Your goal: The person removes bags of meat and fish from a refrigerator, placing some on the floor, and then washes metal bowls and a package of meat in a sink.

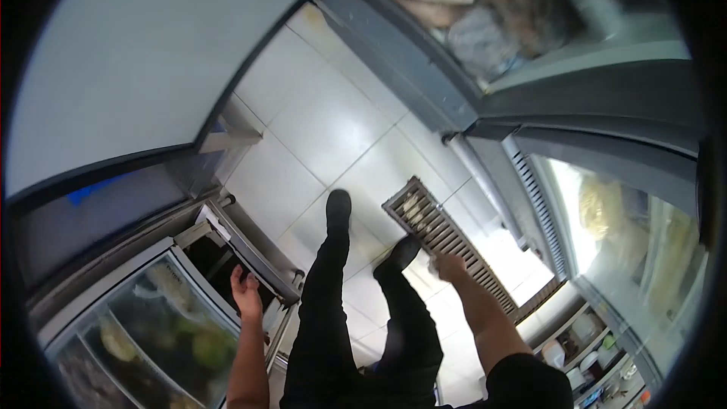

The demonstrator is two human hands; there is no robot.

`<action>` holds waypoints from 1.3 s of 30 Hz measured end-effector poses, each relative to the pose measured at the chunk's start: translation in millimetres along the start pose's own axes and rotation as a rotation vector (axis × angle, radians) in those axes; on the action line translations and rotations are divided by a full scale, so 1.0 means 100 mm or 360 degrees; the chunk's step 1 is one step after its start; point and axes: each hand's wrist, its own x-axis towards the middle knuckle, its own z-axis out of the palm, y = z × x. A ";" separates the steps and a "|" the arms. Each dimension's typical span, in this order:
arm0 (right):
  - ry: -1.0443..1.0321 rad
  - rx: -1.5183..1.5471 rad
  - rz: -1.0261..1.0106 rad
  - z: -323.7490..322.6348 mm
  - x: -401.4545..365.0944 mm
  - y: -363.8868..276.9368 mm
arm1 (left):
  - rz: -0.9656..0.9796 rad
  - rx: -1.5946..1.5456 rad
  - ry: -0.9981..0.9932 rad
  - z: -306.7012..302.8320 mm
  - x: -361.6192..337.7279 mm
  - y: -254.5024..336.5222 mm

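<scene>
Left hand (pixel 246 293): set against the metal frame of the chest freezer (pixel 98 299) at the left, right at the edge of its dark open section (pixel 216 257). Fingers are extended and spread, thumb apart from them, closed round nothing that can be seen.

Right hand (pixel 450 266): held low beside the right knee, above the floor, fingers curled inward. A pale patch shows at the knuckles; whether the hand grips anything cannot be told. The two hands are well apart, with the person's legs between them.

Person: black trousers (pixel 333 333), black shoes. The left shoe (pixel 338 204) stands on the white floor tiles (pixel 326 117); the right shoe (pixel 402 251) is at the edge of a slatted floor drain grate (pixel 454 246).

Left freezer: its sliding glass lid (pixel 163 333) covers the section nearer the person, with green and yellowish packed goods beneath it. A large white panel (pixel 136 53) fills the upper left.

Top right: a second glass-topped freezer (pixel 485 23) with wrapped goods inside. Far right: a third glass-fronted unit (pixel 628 235), brightly lit, contents yellowish and indistinct. Bottom right: shelves (pixel 587 337) carrying small containers.
</scene>
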 end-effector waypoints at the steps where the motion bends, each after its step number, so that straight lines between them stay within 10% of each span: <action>1: 0.0031 -0.0051 -0.0012 -0.04 -0.26 -0.02 | -0.0002 -0.0029 0.0052 -0.01 -0.07 0.34; 11: 0.0718 0.0551 0.0536 -0.22 -2.70 -0.04 | 0.0744 -0.0581 0.0201 -0.91 0.67 3.11; 15: 0.0916 0.2035 0.0961 -0.28 -3.64 -0.33 | 0.0737 -0.0326 -0.0039 -0.95 1.07 3.89; 19: 0.1341 0.2367 0.0999 -0.01 -4.20 -0.50 | 0.0576 -0.0306 -0.0364 -0.73 1.02 4.36; 32: 0.1371 0.2680 0.1370 1.66 -5.02 -0.97 | 0.0596 -0.0140 -0.0383 -0.85 1.21 4.40; 35: 0.0847 0.1978 0.1335 2.65 -4.89 -0.34 | 0.0840 -0.0128 -0.0533 -0.79 1.00 4.41; 39: 0.0712 0.1610 0.1320 2.43 -4.97 -0.31 | 0.1229 -0.0159 -0.0635 -0.47 0.79 4.04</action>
